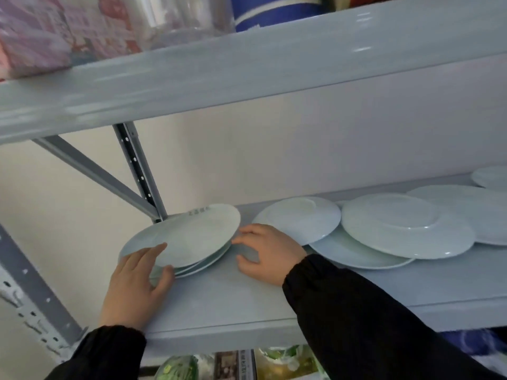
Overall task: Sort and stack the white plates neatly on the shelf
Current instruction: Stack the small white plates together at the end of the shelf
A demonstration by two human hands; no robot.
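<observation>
A small stack of white plates (pixel 189 237) sits at the left end of the grey shelf (pixel 233 300), its top plate tilted up toward the back. My left hand (pixel 137 281) grips the stack's near left rim, fingers on top and thumb at the edge. My right hand (pixel 267 252) rests on the shelf with its fingertips touching the stack's right rim. To the right lie several loose white plates upside down and overlapping: one (pixel 299 218) just behind my right hand, a larger one (pixel 406 226) on top of another (pixel 356 253).
More white plates (pixel 488 215) lie at the far right. A grey upright post and diagonal brace (pixel 137 171) stand behind the stack. The upper shelf beam (pixel 247 75) hangs close overhead with packages and a clear jar on it. Bagged goods sit below.
</observation>
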